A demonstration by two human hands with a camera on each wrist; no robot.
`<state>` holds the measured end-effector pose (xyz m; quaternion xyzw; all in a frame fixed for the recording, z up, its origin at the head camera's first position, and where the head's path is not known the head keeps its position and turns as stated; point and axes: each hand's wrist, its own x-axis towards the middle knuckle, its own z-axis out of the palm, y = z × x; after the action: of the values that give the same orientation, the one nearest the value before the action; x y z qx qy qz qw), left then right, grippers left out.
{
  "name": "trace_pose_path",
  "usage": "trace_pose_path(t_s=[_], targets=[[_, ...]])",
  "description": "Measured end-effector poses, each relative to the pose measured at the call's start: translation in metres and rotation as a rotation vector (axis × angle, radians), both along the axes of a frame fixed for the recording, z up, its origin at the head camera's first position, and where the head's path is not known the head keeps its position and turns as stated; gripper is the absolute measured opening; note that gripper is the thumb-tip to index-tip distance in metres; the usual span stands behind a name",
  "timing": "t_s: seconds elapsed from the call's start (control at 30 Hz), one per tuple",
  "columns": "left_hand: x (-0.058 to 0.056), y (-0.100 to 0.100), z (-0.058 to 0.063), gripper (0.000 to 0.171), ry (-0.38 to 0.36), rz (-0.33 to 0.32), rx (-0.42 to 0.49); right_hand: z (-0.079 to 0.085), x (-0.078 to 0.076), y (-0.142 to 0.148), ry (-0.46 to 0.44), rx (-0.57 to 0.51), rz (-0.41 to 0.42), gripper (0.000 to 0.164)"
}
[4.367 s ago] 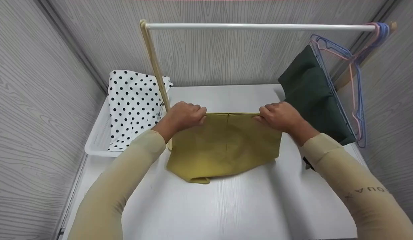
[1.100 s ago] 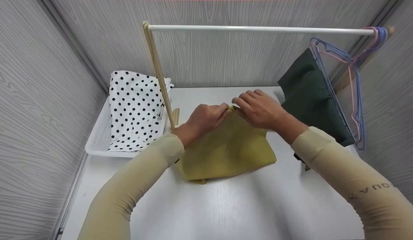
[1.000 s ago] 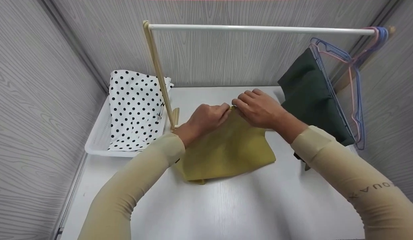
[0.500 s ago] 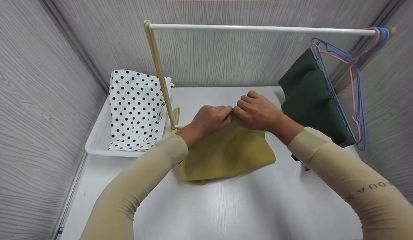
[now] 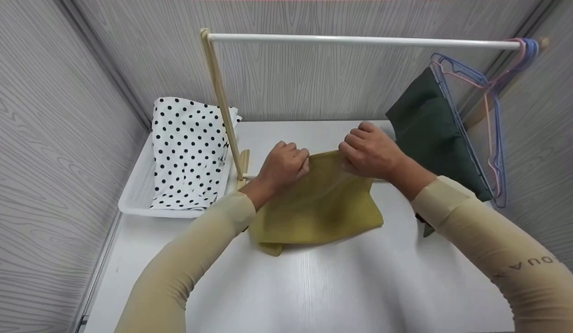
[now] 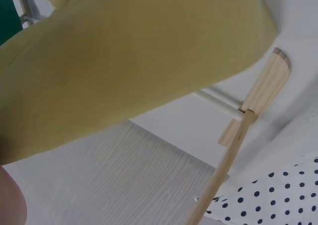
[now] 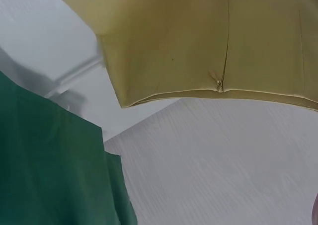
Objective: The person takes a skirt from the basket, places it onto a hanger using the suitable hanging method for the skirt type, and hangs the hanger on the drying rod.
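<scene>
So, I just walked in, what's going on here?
Someone's left hand and right hand grip the upper edge of a mustard-yellow garment, slightly apart, above a white table. It isn't on a hanger. A dark green garment hangs with pink and blue hangers at the right end of the white rail. On the left, a polka-dot cloth sits in a white basket.

the right sleeve (image 5: 494,245) partly hides a dark object (image 5: 427,229), too little of it showing to name. the mustard skirt (image 7: 169,41) and green cloth (image 7: 54,155) run past the right wrist view's edges.
</scene>
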<state>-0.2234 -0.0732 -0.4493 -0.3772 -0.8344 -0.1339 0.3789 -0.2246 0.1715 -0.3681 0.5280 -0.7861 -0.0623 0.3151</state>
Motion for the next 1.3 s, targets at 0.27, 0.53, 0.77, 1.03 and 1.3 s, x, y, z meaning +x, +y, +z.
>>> trace_pose_path(t_s=[0.27, 0.53, 0.77, 1.03, 1.3], targets=[[0.002, -0.013, -0.007, 0.020, 0.014, 0.053, -0.043, 0.002, -0.002, 0.007, -0.021, -0.016, -0.019, 0.016], [0.005, -0.015, -0.007, 0.023, 0.020, 0.139, -0.075, 0.005, -0.003, 0.006, 0.001, -0.003, -0.006, 0.015], [0.002, -0.019, -0.009, 0.025, 0.067, 0.250, -0.134, 0.008, -0.006, 0.015, 0.004, -0.052, -0.035, 0.018], [0.002, -0.031, -0.015, 0.025, 0.026, 0.290, -0.129, 0.008, -0.006, 0.027, -0.044, -0.099, -0.103, 0.025], [0.000, -0.041, -0.018, 0.022, 0.028, 0.305, -0.115, 0.010, -0.011, 0.040, -0.027, -0.141, -0.133, 0.025]])
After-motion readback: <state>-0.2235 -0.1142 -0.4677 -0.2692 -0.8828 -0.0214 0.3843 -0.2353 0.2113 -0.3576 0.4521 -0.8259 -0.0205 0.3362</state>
